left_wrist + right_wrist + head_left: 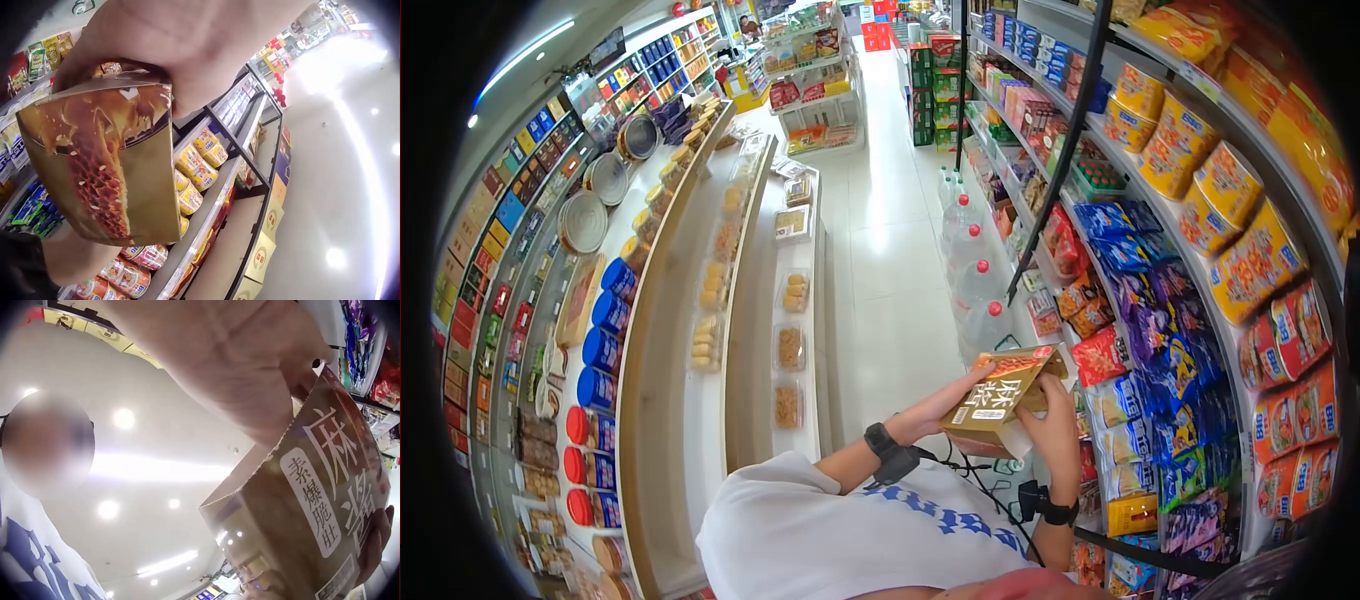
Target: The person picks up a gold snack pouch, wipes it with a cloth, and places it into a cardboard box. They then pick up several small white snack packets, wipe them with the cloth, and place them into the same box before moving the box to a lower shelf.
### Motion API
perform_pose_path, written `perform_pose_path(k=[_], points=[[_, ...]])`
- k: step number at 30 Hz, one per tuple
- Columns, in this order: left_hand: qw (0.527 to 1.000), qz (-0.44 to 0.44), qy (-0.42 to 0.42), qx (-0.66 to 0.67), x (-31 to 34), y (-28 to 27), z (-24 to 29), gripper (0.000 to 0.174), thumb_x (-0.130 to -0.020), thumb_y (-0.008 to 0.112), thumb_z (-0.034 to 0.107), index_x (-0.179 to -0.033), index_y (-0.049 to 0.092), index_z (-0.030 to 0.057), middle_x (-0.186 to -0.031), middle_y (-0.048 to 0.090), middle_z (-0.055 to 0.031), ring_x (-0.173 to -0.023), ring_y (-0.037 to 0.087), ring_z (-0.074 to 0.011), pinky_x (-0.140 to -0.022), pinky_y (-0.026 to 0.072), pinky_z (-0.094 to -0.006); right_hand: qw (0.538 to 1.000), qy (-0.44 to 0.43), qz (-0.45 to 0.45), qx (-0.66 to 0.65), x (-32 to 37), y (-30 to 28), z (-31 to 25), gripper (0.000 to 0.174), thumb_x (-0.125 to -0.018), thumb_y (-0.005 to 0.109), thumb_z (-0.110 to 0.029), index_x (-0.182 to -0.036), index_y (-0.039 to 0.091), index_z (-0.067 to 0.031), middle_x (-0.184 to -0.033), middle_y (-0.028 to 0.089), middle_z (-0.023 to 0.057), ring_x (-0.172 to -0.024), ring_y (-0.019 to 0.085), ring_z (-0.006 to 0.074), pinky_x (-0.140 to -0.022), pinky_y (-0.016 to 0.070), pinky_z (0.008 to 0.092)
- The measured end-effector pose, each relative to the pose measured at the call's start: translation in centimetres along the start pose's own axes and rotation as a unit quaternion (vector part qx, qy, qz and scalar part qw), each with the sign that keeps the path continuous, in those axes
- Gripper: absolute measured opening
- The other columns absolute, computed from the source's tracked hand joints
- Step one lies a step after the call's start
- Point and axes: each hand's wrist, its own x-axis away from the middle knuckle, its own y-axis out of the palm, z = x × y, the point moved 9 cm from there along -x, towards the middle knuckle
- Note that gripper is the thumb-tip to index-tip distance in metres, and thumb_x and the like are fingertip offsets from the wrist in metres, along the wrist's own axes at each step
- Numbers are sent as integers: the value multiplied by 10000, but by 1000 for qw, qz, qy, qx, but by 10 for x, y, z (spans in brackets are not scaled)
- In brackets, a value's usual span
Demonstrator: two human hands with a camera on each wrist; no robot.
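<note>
A brown and gold printed box (1000, 395) is held in front of the person's chest, its torn open end facing the right hand. The left hand (945, 405) grips it from the left side; in the right wrist view, left fingers (375, 540) wrap round its lower edge. The right hand (1052, 430) is at the open end, and in the right wrist view its fingers reach past the jagged rim into the box (300, 494), where their tips are hidden. The left wrist view shows the left hand (181, 50) close above the box's pictured side (106, 169).
Shelves of snack packets (1170, 370) and noodle tubs (1260, 270) rise close on the right. To the left stands a tiered wooden shelf (670, 300) with jars and clear trays. Large bottles (980, 310) line the aisle floor (885, 240), which runs ahead.
</note>
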Motion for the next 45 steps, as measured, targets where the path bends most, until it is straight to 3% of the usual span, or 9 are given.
perform_pose_path(k=[2, 6, 14, 18, 24, 27, 33, 43, 45], points=[[1000, -12, -11, 12, -5, -18, 21, 491, -1021, 505, 466, -1254, 566, 38, -1089, 706, -54, -838, 699, -86, -715, 591, -237, 1000, -8, 3, 2, -23, 18, -9, 386, -779, 742, -71, -1111, 582, 43, -1058, 652, 232, -1017, 620, 419, -869, 484, 435], [1000, -24, -1, -8, -12, -53, 63, 554, -1006, 508, 518, -1285, 546, 41, -1099, 699, -47, -865, 690, -82, -746, 573, -227, 999, 34, -13, -4, -66, 58, -23, 463, -778, 742, -70, -1191, 560, 33, -1046, 678, 265, -1022, 634, 437, -875, 484, 453], [1000, -20, -15, 4, -9, -108, 123, 535, -997, 524, 518, -1232, 579, 40, -1081, 704, -66, -851, 701, -98, -729, 584, -234, 998, 48, -35, 34, -118, 110, -42, 411, -782, 751, -99, -1151, 625, 28, -1027, 692, 226, -1003, 634, 418, -942, 448, 446], [999, -26, -40, 10, -23, -114, 130, 540, -996, 528, 517, -1238, 578, 36, -1077, 706, -70, -855, 705, -107, -731, 587, -243, 993, 52, 34, 96, -134, 103, -39, 352, -788, 750, -114, -1101, 658, 20, -1040, 683, 174, -1023, 620, 373, -1011, 377, 469], [999, -6, -44, 1, -55, -118, 144, 545, -996, 528, 517, -1259, 570, 41, -1083, 705, -66, -861, 700, -108, -738, 583, -242, 992, 25, 10, 125, -165, 96, -41, 384, -776, 759, -114, -1123, 638, -5, -1172, 579, 149, -1105, 553, 339, -1139, 253, 533], [999, 9, -36, -7, -74, -115, 156, 524, -999, 529, 506, -1252, 578, 50, -1096, 705, -64, -860, 700, -107, -729, 584, -245, 984, -4, 82, 159, -182, 73, -39, 411, -785, 751, -108, -1159, 609, -14, -1201, 551, 144, -1151, 523, 333, -1185, 203, 547], [1000, 11, -24, -14, -110, -88, 182, 498, -1016, 525, 452, -1282, 558, 32, -1124, 697, -69, -873, 697, -97, -745, 593, -245, 982, -36, 136, 123, -209, 33, -11, 417, -822, 722, -108, -1208, 596, -13, -1189, 558, 140, -1207, 514, 331, -1202, 163, 563], [1000, -8, -26, 1, -182, -64, 186, 483, -1030, 513, 406, -1330, 530, 27, -1184, 675, -95, -932, 691, -138, -784, 588, -269, 989, -58, 120, 68, -234, -2, 49, 394, -863, 680, -85, -1235, 584, 3, -1273, 550, 164, -1234, 510, 350, -1169, 262, 524], [998, -29, -18, 43, -200, -71, 186, 486, -1032, 516, 379, -1363, 508, 24, -1232, 654, -104, -992, 684, -173, -847, 580, -302, 972, -39, 232, 7, -232, -23, 54, 378, -872, 667, -65, -1233, 580, 9, -1276, 556, 169, -1228, 521, 350, -1134, 315, 478]])
